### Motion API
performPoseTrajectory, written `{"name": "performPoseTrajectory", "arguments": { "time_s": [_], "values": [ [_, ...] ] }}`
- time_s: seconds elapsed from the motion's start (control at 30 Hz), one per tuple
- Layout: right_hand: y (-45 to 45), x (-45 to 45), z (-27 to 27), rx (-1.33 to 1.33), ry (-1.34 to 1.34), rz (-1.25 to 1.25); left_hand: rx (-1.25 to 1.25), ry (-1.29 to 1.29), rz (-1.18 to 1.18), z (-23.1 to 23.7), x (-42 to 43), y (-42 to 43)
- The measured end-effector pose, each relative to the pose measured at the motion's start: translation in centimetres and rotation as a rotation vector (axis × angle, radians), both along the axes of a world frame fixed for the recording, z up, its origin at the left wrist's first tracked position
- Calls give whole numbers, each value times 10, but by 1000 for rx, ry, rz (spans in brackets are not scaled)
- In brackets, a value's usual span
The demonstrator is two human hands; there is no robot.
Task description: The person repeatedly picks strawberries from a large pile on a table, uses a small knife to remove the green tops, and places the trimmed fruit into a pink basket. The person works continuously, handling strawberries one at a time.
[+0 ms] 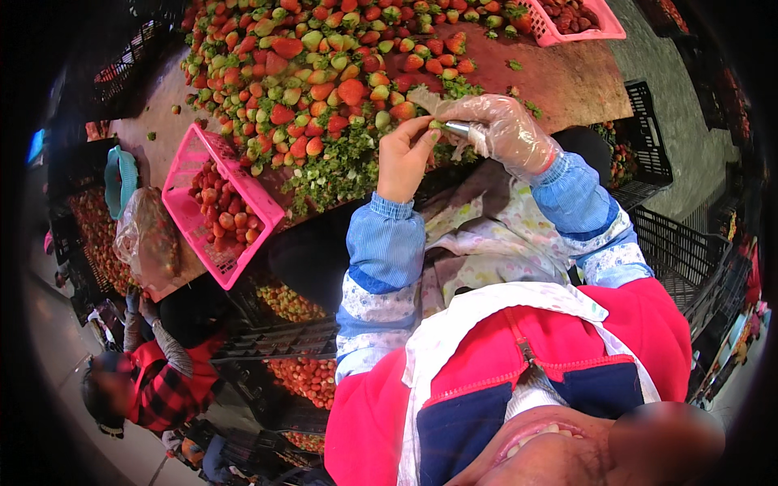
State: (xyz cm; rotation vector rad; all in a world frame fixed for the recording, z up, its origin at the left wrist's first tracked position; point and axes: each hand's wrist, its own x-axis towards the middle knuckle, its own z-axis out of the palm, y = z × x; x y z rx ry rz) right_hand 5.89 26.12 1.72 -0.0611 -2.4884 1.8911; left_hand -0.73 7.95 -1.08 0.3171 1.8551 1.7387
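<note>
Over the near edge of the table, my bare left hand [403, 159] pinches a strawberry [435, 124] between thumb and finger. Only a little of its green end shows. My right hand [513, 130] wears a clear plastic glove and grips a small metal tool [457, 128], its shiny tip close to that green end. The gloved fingers hide the rest of the tool. Just beyond my hands spreads a large heap of red and pale green strawberries [322, 91]. Cut green leaf caps [340, 161] are piled along its near side, left of my left hand.
A pink plastic basket [182, 203] holding hulled strawberries [225, 212] stands tilted at the left; another pink basket [608, 18] is at the far right. Beside the left one are a teal basket [113, 182] and a plastic bag [146, 228]. Black crates [674, 255] flank me. A co-worker [164, 370] sits left.
</note>
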Motion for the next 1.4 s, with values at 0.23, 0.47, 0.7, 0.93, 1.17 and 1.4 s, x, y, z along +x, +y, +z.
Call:
{"name": "performPoseTrajectory", "arguments": {
  "time_s": [0.23,0.47,0.7,0.93,1.17,1.4],
  "values": [
    [2,25,-40,-779,-343,-176,-149,204,27,4,35,13],
    [9,7,-13,-394,-120,-183,385,-203,83,19,35,3],
    [8,-60,-4,444,-306,-228,287,-344,152,5,19,-5],
    [-19,8,-10,-511,-72,8,110,-97,229,5,29,-2],
    [-17,26,7,-72,5,85,-13,121,50,11,43,-17],
    [-24,17,-16,-507,-212,-66,462,-411,200,4,51,-29]
  ]
}}
